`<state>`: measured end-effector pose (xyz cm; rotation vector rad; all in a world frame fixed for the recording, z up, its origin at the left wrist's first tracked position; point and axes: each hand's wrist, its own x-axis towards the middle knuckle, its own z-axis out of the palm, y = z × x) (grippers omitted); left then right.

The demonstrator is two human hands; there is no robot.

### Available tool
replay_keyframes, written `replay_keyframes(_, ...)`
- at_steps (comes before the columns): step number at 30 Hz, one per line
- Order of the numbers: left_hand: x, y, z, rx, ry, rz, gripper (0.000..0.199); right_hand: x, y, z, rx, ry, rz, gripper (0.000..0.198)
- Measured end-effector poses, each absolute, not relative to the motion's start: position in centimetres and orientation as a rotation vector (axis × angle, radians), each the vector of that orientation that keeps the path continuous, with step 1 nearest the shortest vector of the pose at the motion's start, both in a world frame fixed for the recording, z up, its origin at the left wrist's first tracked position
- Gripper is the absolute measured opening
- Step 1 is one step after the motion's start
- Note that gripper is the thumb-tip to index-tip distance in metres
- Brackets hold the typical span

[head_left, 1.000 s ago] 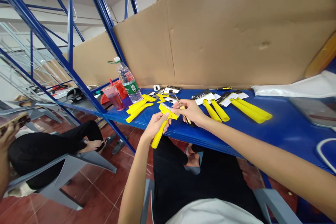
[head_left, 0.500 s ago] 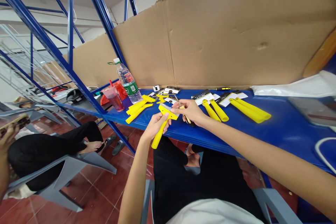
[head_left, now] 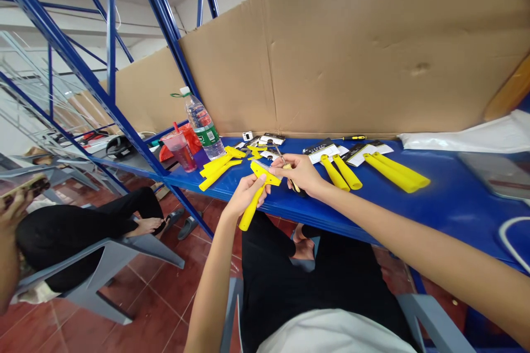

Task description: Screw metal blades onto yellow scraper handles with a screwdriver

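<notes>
My left hand (head_left: 247, 192) is closed round a yellow scraper (head_left: 249, 214), just over the table's front edge. The scraper's wide head points up and away, with a pale blade strip along its far edge. My right hand (head_left: 301, 172) pinches at the right end of that head. Tucked in the same hand is a screwdriver (head_left: 296, 186), its yellow and black handle low and its metal shaft rising past the fingers. What the right fingertips press on is too small to make out. Small yellow head parts (head_left: 256, 150) lie just beyond my hands.
Yellow handles (head_left: 391, 171) and printed cards (head_left: 321, 149) lie right on the blue table (head_left: 447, 215). More yellow scrapers (head_left: 219, 168), a water bottle (head_left: 205, 129) and a red drink cup (head_left: 180, 150) stand left. Cardboard (head_left: 351, 55) walls the back. A seated person (head_left: 83, 220) holds a phone at left.
The view has shifted slightly. Both hands keep their hold at the scraper, and its head is turned a little; nothing has been let go.
</notes>
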<state>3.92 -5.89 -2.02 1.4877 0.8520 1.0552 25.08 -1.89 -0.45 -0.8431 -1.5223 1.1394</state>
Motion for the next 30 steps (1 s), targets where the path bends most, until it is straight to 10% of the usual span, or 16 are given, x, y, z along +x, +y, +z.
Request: replay_keyframes(30, 3.7, -5.71, -2.2, 1.461, 0.82, 1.05, 0.054, 25.44, -1.64, -0.12, -0.822, -1.564, 1.156, 0.041)
